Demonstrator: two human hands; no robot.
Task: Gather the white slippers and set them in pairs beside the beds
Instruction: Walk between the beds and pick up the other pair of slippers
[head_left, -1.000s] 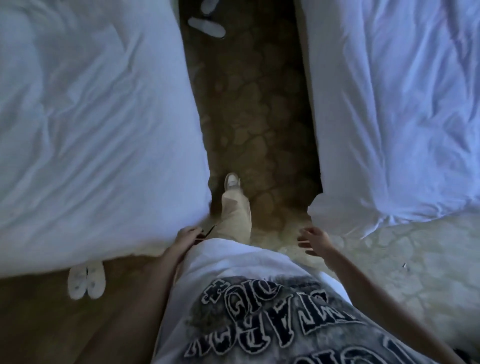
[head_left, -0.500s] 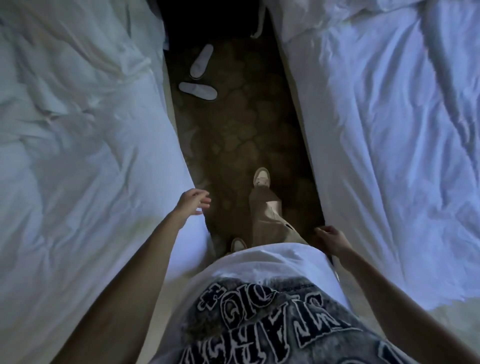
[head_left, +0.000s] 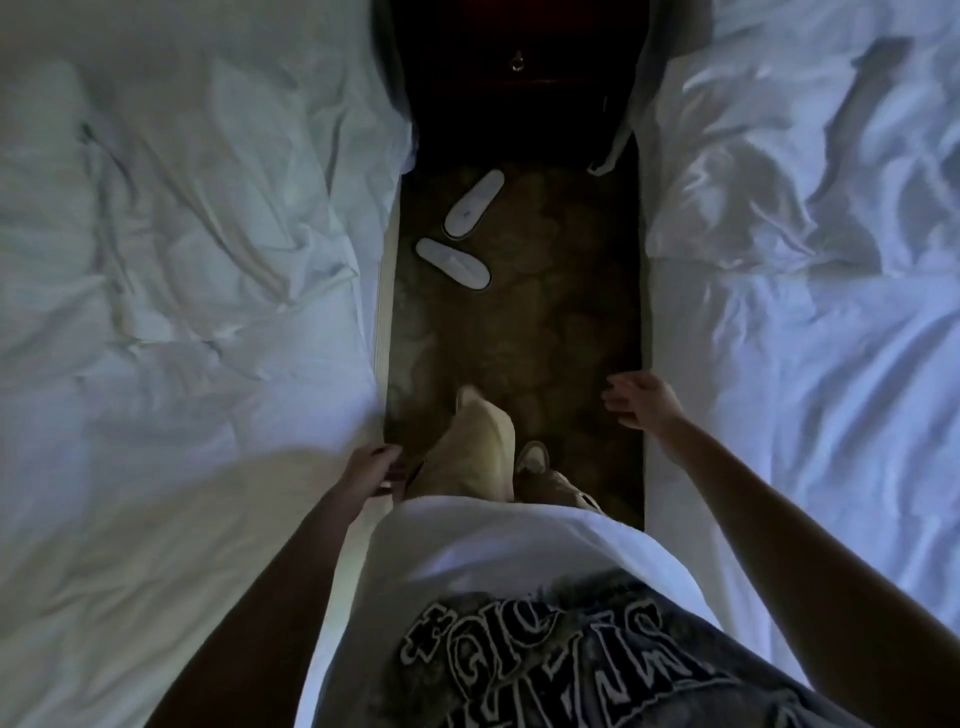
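Two big beds fill most of the view. The left bed (head_left: 182, 312) and the right bed (head_left: 805, 338) both have white, crumpled covers. Between them runs a narrow strip of dark floor (head_left: 545, 322). At its far end stands a dark cabinet (head_left: 519, 78) with a small round handle.

A person stands in the strip, with their feet on the floor near the bottom of the gap.

Two white slippers lie on the floor ahead, closer to the left bed. They are not a neat pair. The far slipper (head_left: 474, 204) points up and to the right. The near slipper (head_left: 453, 262) lies more sideways, with its long side slanting down to the right. Their ends sit near each other, but I cannot tell if they touch.

The left hand (head_left: 375, 470) is low, beside the edge of the left bed, with curled fingers. It holds nothing. The right hand (head_left: 641, 399) is open with fingers spread, near the right bed, and is empty too.

The slippers lie well ahead of both hands and a bit to the left. The right hand is further forward, but the left hand is on their side. I think the person must step closer and bend down before picking them up.
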